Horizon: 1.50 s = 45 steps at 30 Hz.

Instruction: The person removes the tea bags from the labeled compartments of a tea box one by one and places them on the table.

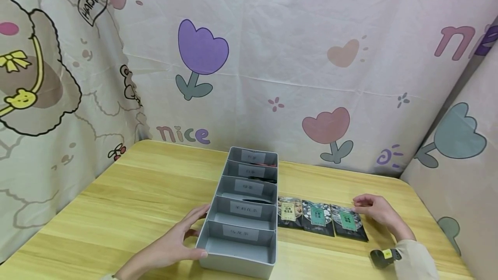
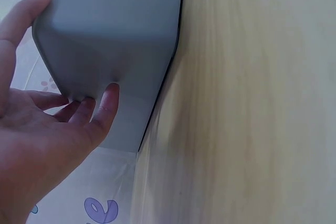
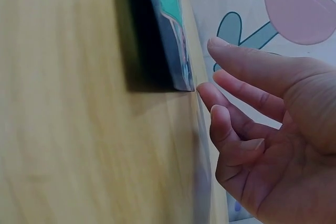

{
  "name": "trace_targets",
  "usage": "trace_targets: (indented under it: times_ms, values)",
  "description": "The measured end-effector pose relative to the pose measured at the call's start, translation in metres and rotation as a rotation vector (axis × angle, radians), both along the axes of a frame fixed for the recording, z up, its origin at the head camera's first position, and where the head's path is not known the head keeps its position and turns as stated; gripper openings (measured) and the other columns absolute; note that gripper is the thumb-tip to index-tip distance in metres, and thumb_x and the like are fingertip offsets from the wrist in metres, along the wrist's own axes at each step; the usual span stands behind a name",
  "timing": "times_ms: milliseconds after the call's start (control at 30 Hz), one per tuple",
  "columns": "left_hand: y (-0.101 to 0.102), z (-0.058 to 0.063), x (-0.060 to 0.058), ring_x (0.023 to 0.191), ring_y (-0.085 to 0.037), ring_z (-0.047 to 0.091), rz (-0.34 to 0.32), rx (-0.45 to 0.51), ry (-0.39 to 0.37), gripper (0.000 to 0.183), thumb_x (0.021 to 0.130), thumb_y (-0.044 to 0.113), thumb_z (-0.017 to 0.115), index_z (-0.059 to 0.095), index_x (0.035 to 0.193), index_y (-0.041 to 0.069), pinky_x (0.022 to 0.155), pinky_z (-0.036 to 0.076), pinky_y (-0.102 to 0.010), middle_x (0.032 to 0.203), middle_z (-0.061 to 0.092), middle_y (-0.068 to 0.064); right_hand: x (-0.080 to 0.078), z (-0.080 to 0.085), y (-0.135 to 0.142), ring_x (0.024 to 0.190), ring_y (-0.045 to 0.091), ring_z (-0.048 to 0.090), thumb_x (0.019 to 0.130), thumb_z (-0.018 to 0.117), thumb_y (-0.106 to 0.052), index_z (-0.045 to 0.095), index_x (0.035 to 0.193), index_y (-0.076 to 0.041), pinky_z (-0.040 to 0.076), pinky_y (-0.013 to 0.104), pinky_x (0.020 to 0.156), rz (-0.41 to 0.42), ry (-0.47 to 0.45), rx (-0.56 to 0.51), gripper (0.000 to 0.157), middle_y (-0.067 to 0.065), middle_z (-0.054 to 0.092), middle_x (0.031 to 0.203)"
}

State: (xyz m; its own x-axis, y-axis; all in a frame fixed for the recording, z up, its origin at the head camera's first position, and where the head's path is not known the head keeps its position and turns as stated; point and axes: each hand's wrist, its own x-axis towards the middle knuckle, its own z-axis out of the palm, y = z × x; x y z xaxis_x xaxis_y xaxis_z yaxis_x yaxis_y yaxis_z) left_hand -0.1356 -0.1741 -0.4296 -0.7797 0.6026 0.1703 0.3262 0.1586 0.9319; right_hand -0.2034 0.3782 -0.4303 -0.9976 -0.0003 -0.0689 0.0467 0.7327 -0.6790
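A long grey divided box (image 1: 233, 264) with labelled compartments stands on the table. My left hand (image 1: 171, 243) rests against its near left corner, thumb at the rim and fingertips on the outer side wall, as the left wrist view also shows. To the box's right, three dark tea packets lie in a row: one with a yellowish label (image 1: 288, 213), one with a teal label (image 1: 318, 218) and one with a green label (image 1: 349, 222). At the green-labelled packet's far right corner is my right hand (image 1: 378, 211), its fingers loosely bent and thumb apart from them in the right wrist view.
Dark and red edges of packets show inside the box's farther compartments; the two nearest show bare floors. A black wrist device (image 1: 383, 257) sits at the right sleeve. Printed curtains (image 1: 249, 111) hang behind and beside the wooden table (image 1: 155, 176).
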Motion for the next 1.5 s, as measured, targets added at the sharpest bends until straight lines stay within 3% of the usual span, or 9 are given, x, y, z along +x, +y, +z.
trace_targets:
  times_ms: [300,433,567,733,933,1233,1500]
  values:
    - [0.0,0.0,0.0,0.116,-0.018,0.049,0.001,-0.008,0.01,0.085,0.085,0.01,0.073,0.021,0.153,0.002,0.094,0.044,-0.026,0.151,0.02,-0.025,0.01,0.003,-0.004,0.083,0.02,0.058,0.085,0.071,-0.011,0.062,0.108,0.012,0.048,0.026,0.066,-0.006,0.03,0.045,0.033,0.011,0.067,0.093]
    - [0.0,0.002,0.0,0.116,-0.02,0.049,-0.006,-0.011,-0.001,0.085,0.086,0.009,0.072,0.02,0.153,0.002,0.094,0.044,-0.026,0.151,0.02,-0.026,0.012,0.01,-0.018,0.087,0.023,0.059,0.089,0.069,-0.014,0.064,0.109,0.009,0.048,0.029,0.068,-0.007,0.126,0.071,0.031,0.014,0.068,0.096]
    - [-0.002,0.003,0.0,0.111,-0.023,0.052,0.003,-0.027,-0.007,0.086,0.085,0.008,0.072,0.019,0.153,0.001,0.093,0.044,-0.026,0.151,0.018,-0.027,0.012,0.024,-0.046,0.092,0.021,0.057,0.093,0.067,-0.022,0.067,0.111,0.004,0.048,0.03,0.071,0.011,0.225,0.008,0.032,0.012,0.068,0.102]
    - [-0.001,0.003,0.0,0.107,-0.028,0.055,-0.008,-0.021,-0.019,0.085,0.086,0.007,0.072,0.019,0.152,-0.001,0.092,0.044,-0.025,0.151,0.016,-0.028,0.01,0.038,-0.08,0.089,0.015,0.057,0.091,0.068,-0.022,0.067,0.117,-0.001,0.049,0.028,0.068,0.155,0.213,-0.089,0.033,0.011,0.069,0.107]
    - [0.001,0.003,0.001,0.108,-0.026,0.054,-0.009,-0.011,-0.016,0.085,0.086,0.007,0.072,0.019,0.152,-0.002,0.092,0.044,-0.025,0.151,0.017,-0.028,0.0,0.042,-0.112,0.089,0.014,0.055,0.091,0.068,-0.022,0.067,0.121,-0.003,0.049,0.028,0.068,0.354,0.156,-0.07,0.035,0.006,0.07,0.109]
    - [0.0,0.002,0.001,0.11,-0.021,0.053,-0.007,0.002,0.004,0.086,0.084,0.005,0.072,0.019,0.152,-0.002,0.092,0.044,-0.025,0.151,0.017,-0.028,0.001,0.043,-0.154,0.081,0.013,0.053,0.091,0.069,-0.022,0.071,0.115,-0.007,0.047,0.026,0.06,0.428,0.227,-0.102,0.028,0.008,0.067,0.113]
    - [0.002,0.003,0.002,0.116,-0.011,0.047,-0.007,0.031,0.05,0.086,0.083,0.003,0.072,0.021,0.152,-0.001,0.092,0.045,-0.025,0.149,0.019,-0.03,0.001,0.046,-0.185,0.082,0.014,0.053,0.092,0.068,-0.022,0.071,0.116,-0.009,0.047,0.027,0.06,0.487,0.175,-0.125,0.028,0.005,0.065,0.116]
